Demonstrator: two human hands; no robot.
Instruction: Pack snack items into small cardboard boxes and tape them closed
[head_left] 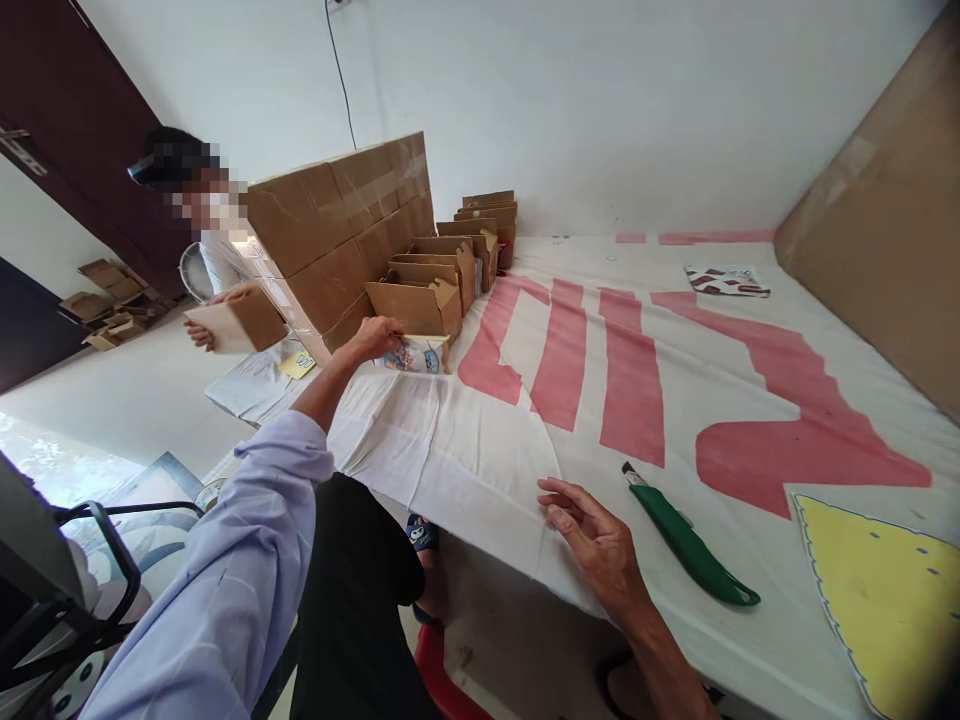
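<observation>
My left hand reaches forward to the row of open cardboard boxes. Its fingers are closed at the left end of a small packet with a colourful cartoon print, which is by the front of the nearest box. Part of the packet is hidden behind my fingers. Over the table's near edge, my right hand is open with its fingers loosely bent and nothing in it. A green utility knife lies on the cloth just right of that hand.
Stacked brown cartons stand at the left, where another person holds a cardboard box. A white and red cloth covers the table. A yellow sheet lies near right, a patterned packet farther back, beside a large cardboard panel.
</observation>
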